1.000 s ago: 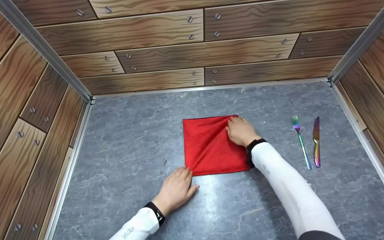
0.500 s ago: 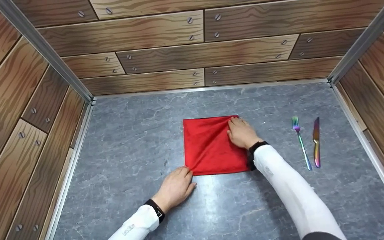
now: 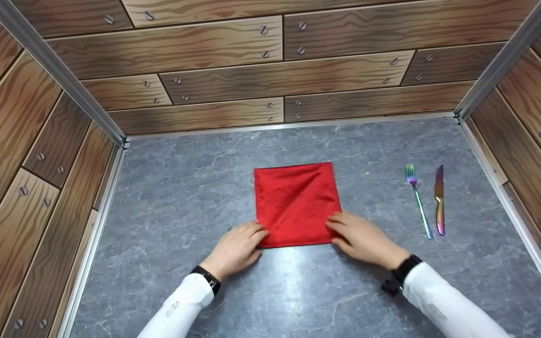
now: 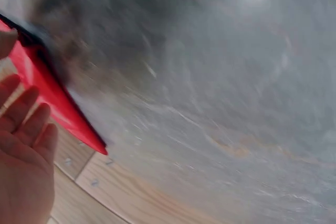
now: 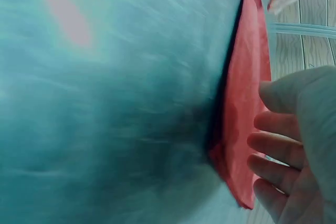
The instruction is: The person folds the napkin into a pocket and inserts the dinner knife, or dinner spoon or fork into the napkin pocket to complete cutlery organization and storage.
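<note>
A red cloth [image 3: 296,202], folded to a square with a faint diagonal crease, lies flat on the grey marbled surface. At its near left corner the left hand [image 3: 236,249] rests with fingertips on the edge. The right hand [image 3: 364,238] touches the near part of the right edge, fingers loosely bent. In the left wrist view the left hand [image 4: 23,156] has its fingers spread beside the cloth [image 4: 58,98]. The right wrist view shows the right hand [image 5: 294,150] with relaxed, parted fingers at the cloth [image 5: 244,93].
A rainbow-coloured fork [image 3: 419,202] and a matching knife [image 3: 439,201] lie to the right of the cloth, handles towards the near side. Wood-patterned walls [image 3: 219,80] with metal edge strips enclose the surface at the back, left and right.
The right hand has come from the cloth's far right corner down to its near right side. The left hand has shifted slightly up and left. The diagonal crease looks flatter.
</note>
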Demonstrator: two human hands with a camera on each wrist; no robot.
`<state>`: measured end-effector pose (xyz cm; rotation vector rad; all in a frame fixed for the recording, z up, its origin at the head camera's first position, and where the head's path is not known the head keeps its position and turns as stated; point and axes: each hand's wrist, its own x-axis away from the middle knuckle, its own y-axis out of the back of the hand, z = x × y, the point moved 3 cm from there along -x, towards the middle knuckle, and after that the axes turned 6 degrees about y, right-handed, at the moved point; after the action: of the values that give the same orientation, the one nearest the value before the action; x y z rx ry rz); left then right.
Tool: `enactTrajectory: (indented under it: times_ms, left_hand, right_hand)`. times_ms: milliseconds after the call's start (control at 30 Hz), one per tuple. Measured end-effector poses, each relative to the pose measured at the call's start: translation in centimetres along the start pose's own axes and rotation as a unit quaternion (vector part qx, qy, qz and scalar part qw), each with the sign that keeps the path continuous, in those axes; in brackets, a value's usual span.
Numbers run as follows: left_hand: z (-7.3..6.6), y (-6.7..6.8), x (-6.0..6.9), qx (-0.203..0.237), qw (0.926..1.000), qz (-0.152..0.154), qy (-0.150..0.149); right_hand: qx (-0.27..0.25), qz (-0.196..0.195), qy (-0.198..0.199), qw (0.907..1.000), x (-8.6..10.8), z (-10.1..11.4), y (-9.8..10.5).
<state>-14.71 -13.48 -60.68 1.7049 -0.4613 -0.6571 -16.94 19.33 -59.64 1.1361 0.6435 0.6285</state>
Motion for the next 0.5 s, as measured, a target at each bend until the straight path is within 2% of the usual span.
enactTrajectory:
  times_ms: [200,400,500]
  left_hand:
    - [1.4,-0.5,-0.5,0.024,0.9996,0.018,-0.001]
    - [1.5,-0.8,-0.9,0.007,0.9999,-0.01,-0.006]
    - [1.3,-0.8,-1.2,-0.004,0.9997,-0.026,0.002]
  right_hand:
    - [-0.017,0.012,-0.024,0.9995,1.8,-0.1,-0.6]
    - [-0.015,0.01,-0.027,0.9995,2.0,-0.4,-0.8]
    - [-0.015,0.009,-0.032,0.9994,1.9,-0.5,-0.7]
